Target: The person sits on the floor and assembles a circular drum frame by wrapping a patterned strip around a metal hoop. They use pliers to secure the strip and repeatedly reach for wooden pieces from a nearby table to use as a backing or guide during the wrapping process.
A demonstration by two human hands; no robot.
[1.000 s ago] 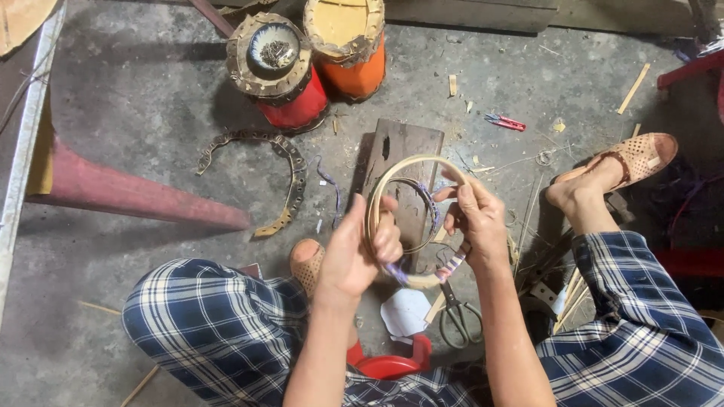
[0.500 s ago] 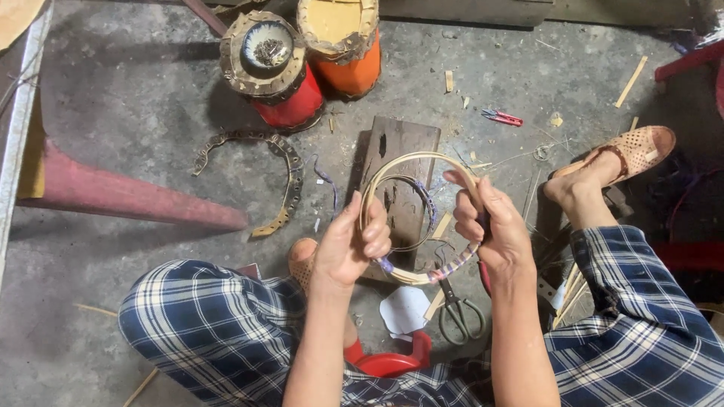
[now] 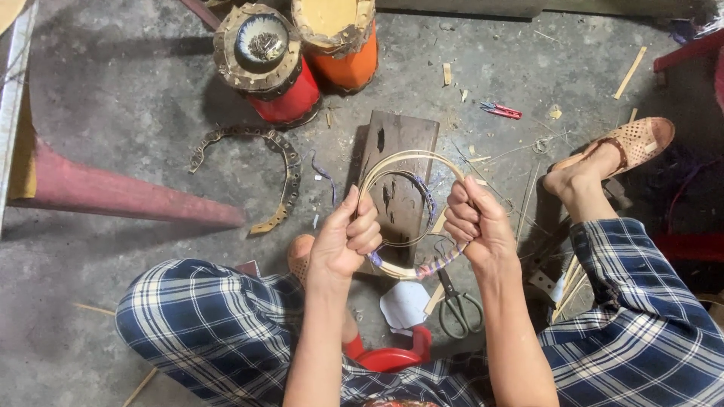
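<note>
Clearly, a bamboo hoop [image 3: 411,215] is gripped on both sides above a dark wooden board [image 3: 400,162]: the left hand [image 3: 343,241] is curled closed around its left rim, the right hand [image 3: 475,222] is clenched on its right rim. Scissors [image 3: 456,301] lie just below.

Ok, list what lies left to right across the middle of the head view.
Maroon beam → curved studded strip → left hand → bamboo ring → right hand → sandalled foot.
</note>
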